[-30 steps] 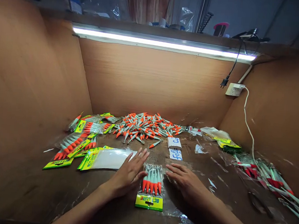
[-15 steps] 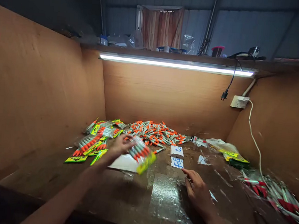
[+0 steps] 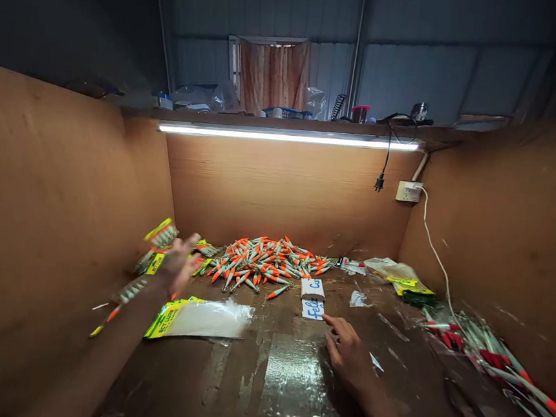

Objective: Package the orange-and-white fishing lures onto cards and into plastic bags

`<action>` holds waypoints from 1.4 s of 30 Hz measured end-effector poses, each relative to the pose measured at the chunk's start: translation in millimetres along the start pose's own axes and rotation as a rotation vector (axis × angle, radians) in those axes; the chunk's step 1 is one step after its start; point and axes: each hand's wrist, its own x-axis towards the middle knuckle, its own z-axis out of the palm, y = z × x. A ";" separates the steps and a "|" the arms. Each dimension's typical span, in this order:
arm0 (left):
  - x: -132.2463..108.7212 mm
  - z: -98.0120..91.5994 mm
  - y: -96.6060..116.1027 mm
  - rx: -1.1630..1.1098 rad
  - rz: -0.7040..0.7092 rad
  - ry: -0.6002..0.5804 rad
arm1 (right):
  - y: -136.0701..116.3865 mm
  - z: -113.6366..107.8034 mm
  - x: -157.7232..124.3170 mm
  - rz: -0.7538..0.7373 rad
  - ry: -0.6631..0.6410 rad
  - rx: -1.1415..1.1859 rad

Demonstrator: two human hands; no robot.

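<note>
My left hand [image 3: 182, 268], smeared by motion, reaches over the left side of the bench with its fingers apart and nothing in them. Just beyond it is a packet of lures [image 3: 161, 234] with a yellow header, tilted against the left pile and apart from the fingers. Below that hand lie flat clear bags [image 3: 200, 318] with yellow headers. A heap of orange-tipped white fishing lures [image 3: 263, 262] spreads along the back. My right hand [image 3: 350, 354] rests on the bench, fingers loosely stretched, the index fingertip at the edge of a white card with blue handwriting [image 3: 312, 309].
A folded white card [image 3: 312, 288] stands behind the written one. More packaged lures [image 3: 484, 350] lie at the right, with yellow-labelled bags [image 3: 407, 285] behind. A white cable [image 3: 433, 241] hangs from a socket [image 3: 408, 191]. A black plug [image 3: 379, 182] dangles under the shelf.
The packet of lures has left my left hand and is now over the left pile. That hand moved left and opened. The view shifted; my right hand stays by the card.
</note>
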 end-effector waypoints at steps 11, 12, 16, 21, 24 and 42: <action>-36.6 0.9 -91.3 0.968 0.492 -0.676 | 13.2 10.5 0.8 0.024 -0.056 -0.007; -31.2 3.9 -96.4 0.968 0.529 -0.690 | 14.0 11.6 0.3 0.032 -0.057 -0.011; -27.6 22.8 -122.2 0.993 0.605 -0.674 | 17.4 18.9 0.1 0.096 -0.058 -0.027; -47.1 29.1 -154.7 0.882 0.702 -0.613 | 36.5 29.6 43.4 0.148 0.018 -0.166; -54.2 24.0 -159.7 0.787 0.791 -0.652 | 54.9 34.8 92.2 0.170 0.032 -0.309; -58.4 24.3 -149.5 0.800 0.410 -1.159 | -29.7 60.2 178.0 -0.217 -0.672 0.017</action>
